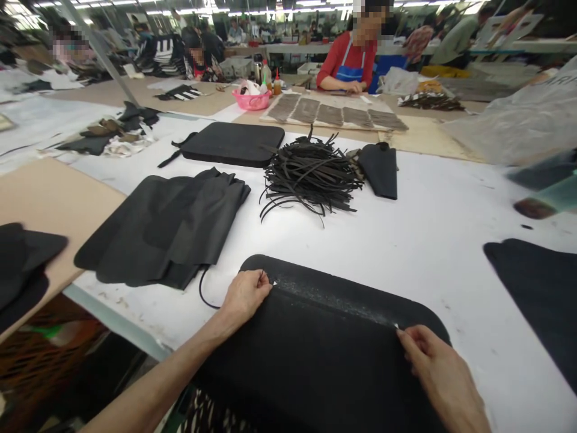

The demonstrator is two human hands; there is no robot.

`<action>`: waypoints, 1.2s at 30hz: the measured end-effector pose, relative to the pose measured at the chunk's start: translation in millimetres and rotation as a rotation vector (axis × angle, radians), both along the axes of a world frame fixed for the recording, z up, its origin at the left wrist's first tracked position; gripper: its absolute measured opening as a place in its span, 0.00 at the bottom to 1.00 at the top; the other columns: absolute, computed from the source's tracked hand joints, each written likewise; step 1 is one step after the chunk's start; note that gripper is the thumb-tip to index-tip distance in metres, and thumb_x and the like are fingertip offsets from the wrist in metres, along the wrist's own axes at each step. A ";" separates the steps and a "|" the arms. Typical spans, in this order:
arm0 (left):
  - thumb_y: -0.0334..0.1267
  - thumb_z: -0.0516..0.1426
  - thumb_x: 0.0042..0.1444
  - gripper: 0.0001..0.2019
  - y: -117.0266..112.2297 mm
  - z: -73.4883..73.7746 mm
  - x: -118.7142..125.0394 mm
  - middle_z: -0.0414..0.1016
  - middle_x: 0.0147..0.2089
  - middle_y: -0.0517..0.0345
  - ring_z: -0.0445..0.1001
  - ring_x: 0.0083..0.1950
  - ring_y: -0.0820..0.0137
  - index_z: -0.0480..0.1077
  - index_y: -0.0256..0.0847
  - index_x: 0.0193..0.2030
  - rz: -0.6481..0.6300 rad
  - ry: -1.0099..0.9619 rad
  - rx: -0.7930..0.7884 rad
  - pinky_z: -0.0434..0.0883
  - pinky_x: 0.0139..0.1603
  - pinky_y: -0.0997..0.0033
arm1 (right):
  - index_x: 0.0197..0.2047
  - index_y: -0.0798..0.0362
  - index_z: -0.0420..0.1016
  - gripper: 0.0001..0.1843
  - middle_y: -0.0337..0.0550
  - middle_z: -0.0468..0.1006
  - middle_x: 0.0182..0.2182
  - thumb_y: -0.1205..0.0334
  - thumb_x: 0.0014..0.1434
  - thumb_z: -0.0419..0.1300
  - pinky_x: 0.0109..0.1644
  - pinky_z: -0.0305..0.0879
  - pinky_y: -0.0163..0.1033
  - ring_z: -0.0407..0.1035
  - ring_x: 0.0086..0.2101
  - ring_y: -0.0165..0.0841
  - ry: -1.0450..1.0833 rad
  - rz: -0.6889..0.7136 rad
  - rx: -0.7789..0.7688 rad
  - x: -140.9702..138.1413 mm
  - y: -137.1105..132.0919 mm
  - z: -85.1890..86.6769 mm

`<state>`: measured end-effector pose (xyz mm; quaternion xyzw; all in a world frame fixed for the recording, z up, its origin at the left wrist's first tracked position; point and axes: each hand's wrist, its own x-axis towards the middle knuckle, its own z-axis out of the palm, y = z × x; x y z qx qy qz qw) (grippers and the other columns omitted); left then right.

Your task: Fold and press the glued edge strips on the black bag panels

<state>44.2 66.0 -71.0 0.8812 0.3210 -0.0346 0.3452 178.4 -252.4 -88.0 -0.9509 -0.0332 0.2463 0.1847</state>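
Observation:
A large black panel with rounded corners [315, 349] lies on the white table in front of me, with a greyish glue band along its far edge. My left hand [246, 294] pinches a thin black strip [202, 291] at the panel's upper left corner; the strip loops down to the left. My right hand [435, 370] presses with closed fingers on the panel's right end, at the other end of the band, where a small white tip shows.
A heap of thin black strips [311, 174] lies mid-table, folded black fabric [171, 225] to its left, a black flat pad [232, 143] behind. Another black piece [536, 288] lies at right. A person in a red top and blue apron [351, 60] works across the table beside a pink basket [251, 99].

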 end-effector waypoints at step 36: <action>0.23 0.46 0.54 0.28 -61.2 -25.3 -8.1 0.56 0.65 0.51 0.53 0.65 0.65 0.52 0.38 0.62 -0.976 -0.301 0.374 0.54 0.65 0.58 | 0.54 0.54 0.65 0.24 0.47 0.71 0.47 0.74 0.54 0.54 0.50 0.62 0.46 0.63 0.45 0.41 -0.821 0.781 -0.051 -70.9 83.9 -0.9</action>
